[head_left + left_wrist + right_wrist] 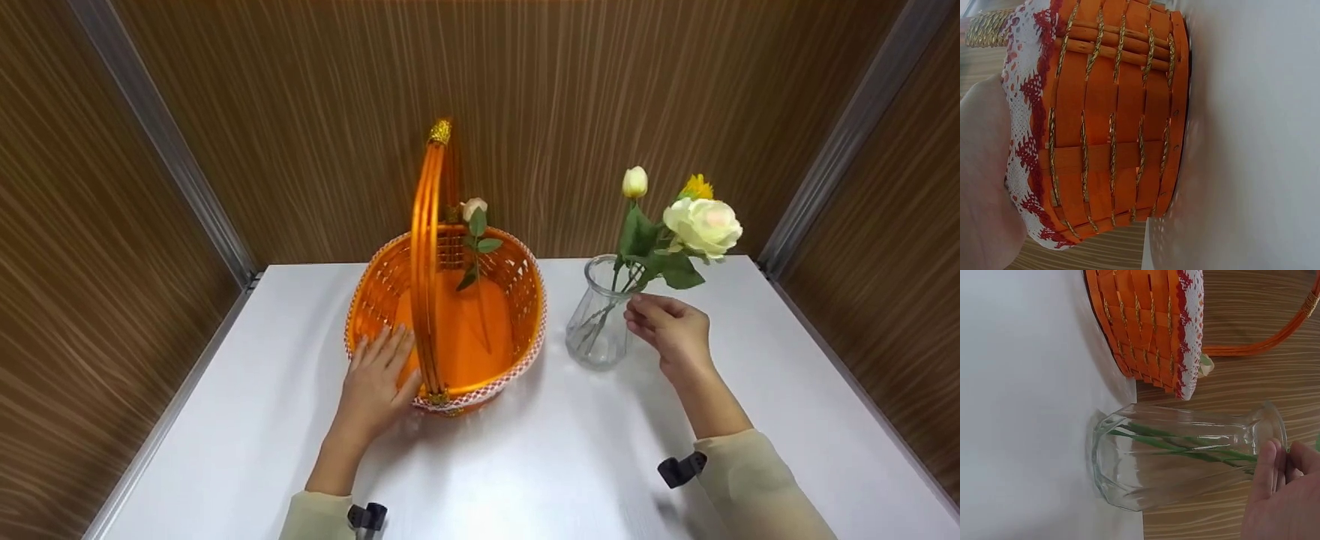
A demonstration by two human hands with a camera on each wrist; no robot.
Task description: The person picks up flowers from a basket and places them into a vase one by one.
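An orange woven basket (532,330) with a tall handle and lace-trimmed rim stands on the white table. My left hand (379,382) rests over its near left rim, fingers extended toward the inside. The palm lies by the lace trim (1024,146) in the left wrist view. A pale pink rose (474,209) leans inside, its stem reaching the basket floor. To the right, my right hand (675,334) pinches the rim of a clear glass vase (592,337). In the vase stand a white tulip (634,182), a large cream rose (705,227) and a yellow flower (697,187).
The white table (510,480) runs back to a wood-grain panel (562,112). Further wood-grain panels with metal corner strips (172,150) rise on both sides. The basket's handle (426,262) arches high above its rim, near my left fingers.
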